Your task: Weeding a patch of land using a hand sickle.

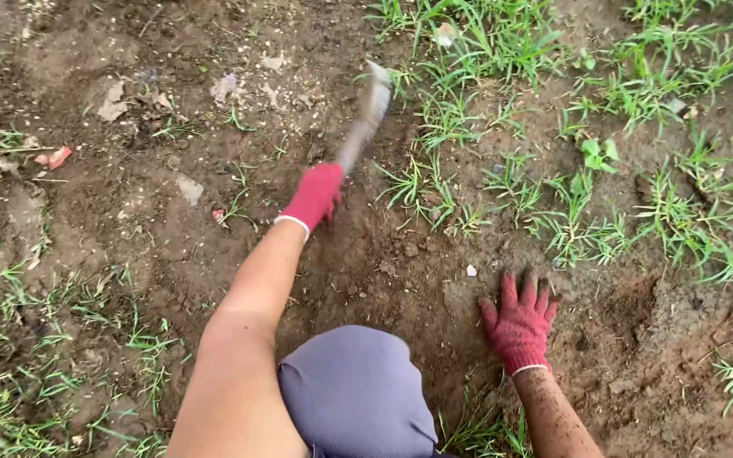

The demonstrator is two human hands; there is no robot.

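While the brown dirt ground (163, 229) spreads wide with green grass (604, 195) at its right edge, the left hand (314, 197) in a red glove grips a blurry grey digging tool (365, 119), which sticks up past it. The right hand (519, 326) lies flat and open on dirt.

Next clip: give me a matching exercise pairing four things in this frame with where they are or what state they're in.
Things:
1. left hand
2. right hand
3. hand tool
4. grass

States:
A. lies flat on bare soil, fingers spread
B. grows at the upper right
C. grips a handle
D. blurred, blade end pointing away from the person

Pairs: 1-C, 2-A, 3-D, 4-B
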